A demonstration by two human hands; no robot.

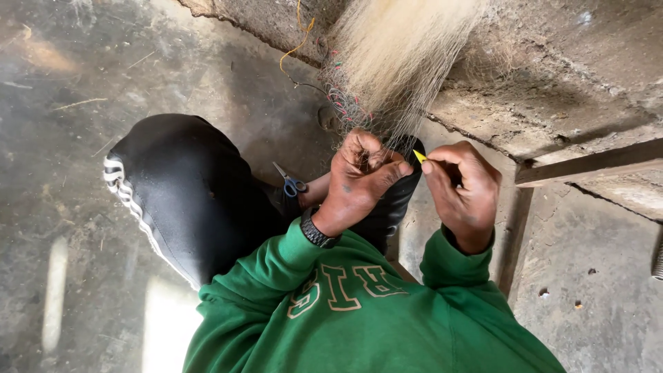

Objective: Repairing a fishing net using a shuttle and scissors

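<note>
A pale fishing net (400, 55) hangs in a bunch from the top of the view, with red and dark threads along its lower edge. My left hand (359, 176) pinches that lower edge, fingers closed on the mesh. Just to its right, my right hand (464, 190) holds a small yellow netting needle (419, 156) between thumb and fingers, its tip pointing at the net. A black watch sits on my left wrist.
Blue-handled scissors (291, 183) lie on my lap beside my black-trousered knee (179, 186). A rough concrete wall (566, 76) rises behind the net, with a wooden beam (594, 164) at right. An orange cord (298, 41) dangles near the wall. The concrete floor (76, 103) is dusty.
</note>
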